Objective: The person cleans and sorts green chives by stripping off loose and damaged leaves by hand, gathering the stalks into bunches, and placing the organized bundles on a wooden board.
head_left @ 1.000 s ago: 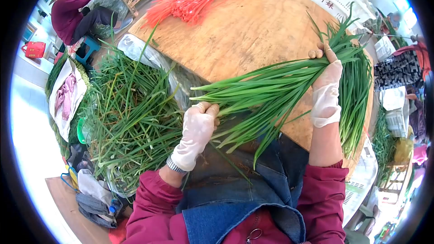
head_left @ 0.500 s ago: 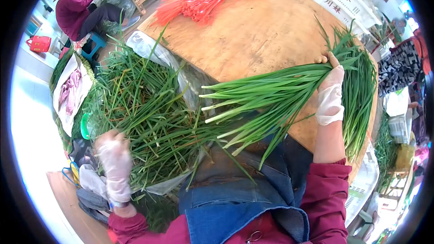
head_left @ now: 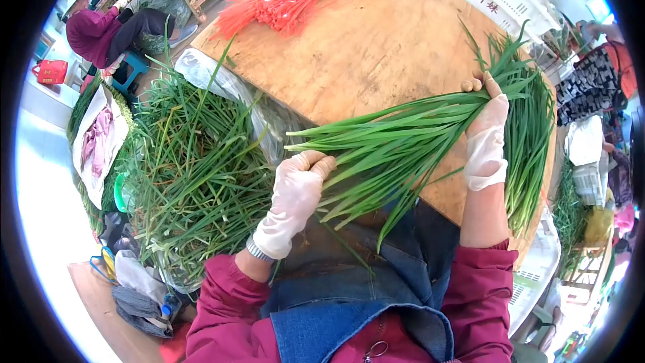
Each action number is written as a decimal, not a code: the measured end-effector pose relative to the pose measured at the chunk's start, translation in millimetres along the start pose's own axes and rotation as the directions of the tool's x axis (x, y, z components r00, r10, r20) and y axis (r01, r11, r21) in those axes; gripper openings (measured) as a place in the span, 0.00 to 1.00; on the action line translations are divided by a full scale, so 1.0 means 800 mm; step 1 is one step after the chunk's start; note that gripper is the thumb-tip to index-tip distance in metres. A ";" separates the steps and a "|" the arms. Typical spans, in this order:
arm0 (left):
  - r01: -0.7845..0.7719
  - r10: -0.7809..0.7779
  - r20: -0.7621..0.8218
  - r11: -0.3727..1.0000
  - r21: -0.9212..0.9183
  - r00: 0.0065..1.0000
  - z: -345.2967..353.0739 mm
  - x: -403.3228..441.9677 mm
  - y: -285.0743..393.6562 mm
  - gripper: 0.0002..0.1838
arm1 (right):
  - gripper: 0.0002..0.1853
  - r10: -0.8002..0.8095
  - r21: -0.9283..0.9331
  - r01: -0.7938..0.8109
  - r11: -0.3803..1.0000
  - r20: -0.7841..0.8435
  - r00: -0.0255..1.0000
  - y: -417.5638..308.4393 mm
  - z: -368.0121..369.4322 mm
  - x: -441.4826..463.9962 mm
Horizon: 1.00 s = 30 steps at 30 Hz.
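Right hand [head_left: 487, 117], toward 2 o'clock: grip closed round leafy part of green leaf bundle [head_left: 403, 131]. Bundle runs from centre of view toward 2 o'clock, pale stem ends pointing to 9 o'clock, past edge of desk [head_left: 336, 70]. Left hand [head_left: 295, 191], just off centre at 8 o'clock: thumb and fingers pressed together at stem ends; cannot tell if stalk caught between. Second bundle [head_left: 527, 154] at 3 o'clock. Loose leaf pile [head_left: 195, 161] at 9. Red strips [head_left: 285, 10] at 12.
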<state>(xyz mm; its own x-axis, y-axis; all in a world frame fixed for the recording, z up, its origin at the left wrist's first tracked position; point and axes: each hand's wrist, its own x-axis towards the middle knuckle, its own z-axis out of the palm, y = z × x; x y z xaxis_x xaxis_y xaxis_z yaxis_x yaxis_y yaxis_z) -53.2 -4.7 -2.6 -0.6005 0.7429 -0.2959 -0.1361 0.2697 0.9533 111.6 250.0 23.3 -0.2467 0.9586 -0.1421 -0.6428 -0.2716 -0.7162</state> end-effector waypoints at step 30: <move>-0.522 0.593 0.332 0.179 0.834 0.733 -0.055 -0.017 0.014 0.13 | 0.09 -0.013 0.152 -0.004 0.988 0.106 0.994 -0.006 0.000 -0.019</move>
<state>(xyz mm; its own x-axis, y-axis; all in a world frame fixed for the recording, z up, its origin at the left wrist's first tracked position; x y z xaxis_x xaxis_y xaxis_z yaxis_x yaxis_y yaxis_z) -81.3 -38.5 14.4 -0.2594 0.9082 0.3283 0.9464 0.1713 0.2740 118.3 236.4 28.9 -0.3140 0.9475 -0.0596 -0.7449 -0.2848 -0.6033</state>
